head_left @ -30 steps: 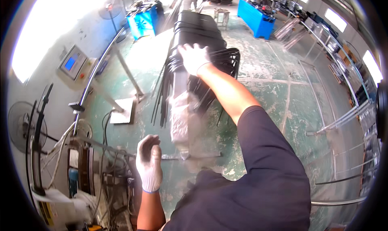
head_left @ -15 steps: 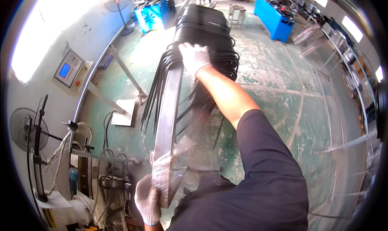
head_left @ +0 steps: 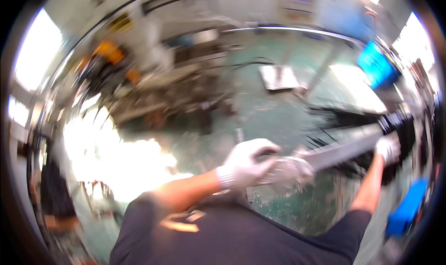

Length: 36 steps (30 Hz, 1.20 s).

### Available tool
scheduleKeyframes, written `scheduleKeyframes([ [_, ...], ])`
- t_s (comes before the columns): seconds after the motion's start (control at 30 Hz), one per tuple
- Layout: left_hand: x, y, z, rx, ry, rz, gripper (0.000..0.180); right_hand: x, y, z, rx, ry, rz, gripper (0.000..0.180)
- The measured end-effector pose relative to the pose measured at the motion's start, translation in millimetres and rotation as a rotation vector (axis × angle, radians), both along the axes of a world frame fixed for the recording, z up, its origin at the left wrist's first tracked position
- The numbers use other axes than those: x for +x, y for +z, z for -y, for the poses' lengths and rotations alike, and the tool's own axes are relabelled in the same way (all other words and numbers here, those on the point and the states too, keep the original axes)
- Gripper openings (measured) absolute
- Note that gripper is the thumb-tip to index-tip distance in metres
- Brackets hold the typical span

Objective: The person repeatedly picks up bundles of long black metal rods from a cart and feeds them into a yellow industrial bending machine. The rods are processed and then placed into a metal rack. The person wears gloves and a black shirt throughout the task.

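A long square metal bar [head_left: 346,149] slants from near my body out to the right, its near end wrapped in crinkled clear plastic [head_left: 297,168]. My left hand [head_left: 246,165], in a white knitted glove, is closed with curled fingers at that wrapped end, a small gap showing between thumb and forefinger. Toward the far end, my right hand [head_left: 389,149], also gloved, rests against the bar beside the thin black bent rods [head_left: 395,121] that hang over it. Motion smears its fingers. Loose rod ends spread out along the bar.
Blurred machinery with cables [head_left: 186,84] stands to the left along the wall, with an orange part [head_left: 110,51]. A pale plate [head_left: 278,77] lies on the green floor by a frame post. Blue bins [head_left: 377,65] and a blue bench [head_left: 406,208] are at the right.
My view has swung left, so the bar and rods now sit at the right. My left hand has shifted at the wrapped end; the right stays near the rods.
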<state>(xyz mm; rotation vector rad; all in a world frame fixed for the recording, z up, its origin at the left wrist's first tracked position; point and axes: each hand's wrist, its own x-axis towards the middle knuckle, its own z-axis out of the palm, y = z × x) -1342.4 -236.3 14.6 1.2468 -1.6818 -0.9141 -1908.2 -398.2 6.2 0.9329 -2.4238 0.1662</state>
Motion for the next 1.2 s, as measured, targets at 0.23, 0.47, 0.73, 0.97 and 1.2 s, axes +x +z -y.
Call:
scheduleKeyframes([
  [0.23, 72, -65, -58, -0.196, -0.017, 0.051, 0.021, 94, -256, -178, 0.064, -0.021, 0.575, 0.058],
  [0.47, 299, -124, -227, 0.367, 0.561, -0.015, 0.027, 399, -437, -286, 0.66, 0.163, 1.456, 0.036],
  [0.73, 465, -136, -373, 0.529, 0.967, -0.093, 0.031, 635, -442, -271, 0.815, 0.606, 1.349, 0.015],
  [0.97, 573, -132, -417, 0.304, 1.145, -0.154, 0.031, 837, -422, -192, 0.873, 0.72, 1.367, 0.021],
  [1.2, 729, -104, -477, 0.158, 1.558, -0.087, 0.022, 1115, -440, -206, 1.189, 1.094, 1.178, 0.02],
])
